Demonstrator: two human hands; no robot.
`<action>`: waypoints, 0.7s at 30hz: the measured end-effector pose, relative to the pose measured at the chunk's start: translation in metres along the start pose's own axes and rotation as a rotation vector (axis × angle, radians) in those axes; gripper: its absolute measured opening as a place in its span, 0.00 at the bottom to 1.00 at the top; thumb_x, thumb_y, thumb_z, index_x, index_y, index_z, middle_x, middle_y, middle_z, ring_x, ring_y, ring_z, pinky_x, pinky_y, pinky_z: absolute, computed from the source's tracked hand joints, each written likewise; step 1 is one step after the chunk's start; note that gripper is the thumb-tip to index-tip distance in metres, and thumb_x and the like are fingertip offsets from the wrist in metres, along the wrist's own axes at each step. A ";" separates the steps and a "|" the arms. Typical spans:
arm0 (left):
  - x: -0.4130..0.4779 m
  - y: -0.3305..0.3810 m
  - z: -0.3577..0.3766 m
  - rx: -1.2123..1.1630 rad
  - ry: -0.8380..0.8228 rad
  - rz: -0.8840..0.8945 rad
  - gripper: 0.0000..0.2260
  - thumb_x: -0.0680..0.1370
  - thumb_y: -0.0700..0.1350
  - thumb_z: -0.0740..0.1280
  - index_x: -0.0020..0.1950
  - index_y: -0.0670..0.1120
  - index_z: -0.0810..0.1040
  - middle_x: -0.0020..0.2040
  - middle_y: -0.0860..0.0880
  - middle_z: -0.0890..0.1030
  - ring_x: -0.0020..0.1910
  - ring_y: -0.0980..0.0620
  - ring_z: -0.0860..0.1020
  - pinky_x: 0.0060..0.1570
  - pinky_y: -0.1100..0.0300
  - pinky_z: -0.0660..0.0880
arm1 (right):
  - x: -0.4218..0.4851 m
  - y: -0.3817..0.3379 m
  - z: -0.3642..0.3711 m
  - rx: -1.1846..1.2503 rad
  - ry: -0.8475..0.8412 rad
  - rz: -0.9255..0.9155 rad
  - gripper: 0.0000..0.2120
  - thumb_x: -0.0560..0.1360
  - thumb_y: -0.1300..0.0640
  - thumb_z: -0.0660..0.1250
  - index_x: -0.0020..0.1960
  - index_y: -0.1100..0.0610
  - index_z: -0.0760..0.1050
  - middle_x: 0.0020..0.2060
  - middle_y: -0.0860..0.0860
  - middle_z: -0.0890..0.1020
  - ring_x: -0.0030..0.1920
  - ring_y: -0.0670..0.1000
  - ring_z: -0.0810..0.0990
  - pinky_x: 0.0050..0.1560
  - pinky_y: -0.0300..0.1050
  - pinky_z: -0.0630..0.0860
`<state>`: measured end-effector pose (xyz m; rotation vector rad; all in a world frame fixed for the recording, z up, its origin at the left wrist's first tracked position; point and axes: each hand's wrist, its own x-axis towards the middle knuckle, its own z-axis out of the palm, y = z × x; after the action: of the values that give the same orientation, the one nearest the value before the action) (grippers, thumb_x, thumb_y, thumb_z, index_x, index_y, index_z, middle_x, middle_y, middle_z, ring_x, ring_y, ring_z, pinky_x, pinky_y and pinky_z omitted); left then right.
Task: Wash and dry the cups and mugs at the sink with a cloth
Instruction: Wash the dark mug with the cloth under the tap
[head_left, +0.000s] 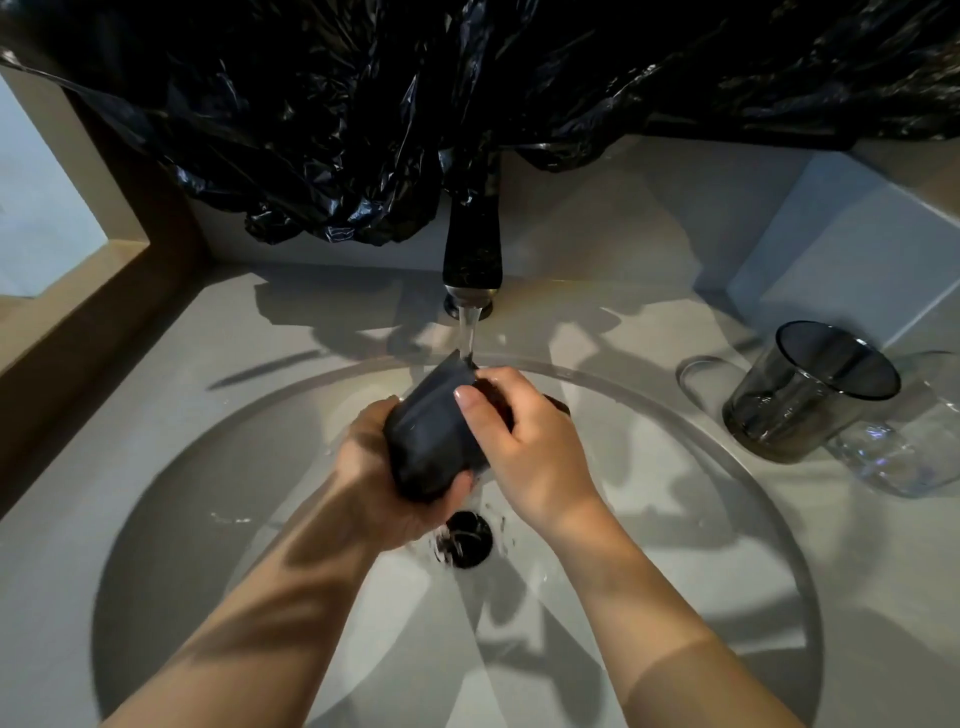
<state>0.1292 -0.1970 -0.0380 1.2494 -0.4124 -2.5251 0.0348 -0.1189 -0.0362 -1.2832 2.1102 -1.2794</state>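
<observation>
Dark matte cup (436, 441) is held tilted above the black drain (467, 538) of a round pale sink basin (249, 519). Its base is gripped by the left hand (384, 483). Its rim is clasped by the right hand (524, 447), whose thumb is laid on the outer wall. A stream of water (467, 327) from the dark tap (472, 244) is met by the rim. To the right, on the grey counter (156, 364), a smoky glass tumbler (810, 395) is set against a clear glass (904, 452). Crumpled black plastic sheeting (363, 130) is hung behind.
</observation>
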 end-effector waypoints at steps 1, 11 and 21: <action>0.001 -0.001 0.002 0.042 0.003 0.042 0.19 0.76 0.58 0.61 0.53 0.43 0.77 0.40 0.40 0.82 0.37 0.43 0.80 0.25 0.58 0.77 | 0.001 0.000 0.000 0.000 0.036 0.004 0.13 0.73 0.37 0.55 0.48 0.45 0.70 0.40 0.40 0.77 0.52 0.51 0.77 0.59 0.51 0.71; 0.005 -0.008 -0.004 1.109 -0.082 1.001 0.14 0.69 0.59 0.67 0.52 0.65 0.68 0.54 0.52 0.74 0.53 0.50 0.77 0.50 0.52 0.78 | 0.007 0.003 -0.009 0.828 0.163 0.688 0.16 0.79 0.44 0.60 0.46 0.56 0.77 0.38 0.55 0.82 0.37 0.54 0.81 0.34 0.41 0.75; -0.005 -0.003 0.003 0.181 0.029 0.183 0.16 0.76 0.55 0.62 0.49 0.43 0.78 0.38 0.41 0.83 0.39 0.42 0.79 0.36 0.52 0.78 | -0.001 -0.005 -0.007 -0.006 0.003 -0.009 0.08 0.75 0.45 0.65 0.50 0.48 0.72 0.40 0.42 0.77 0.48 0.49 0.78 0.49 0.43 0.74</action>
<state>0.1293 -0.1919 -0.0342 1.2465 -0.7281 -2.3558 0.0337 -0.1153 -0.0288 -1.2953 2.1144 -1.2805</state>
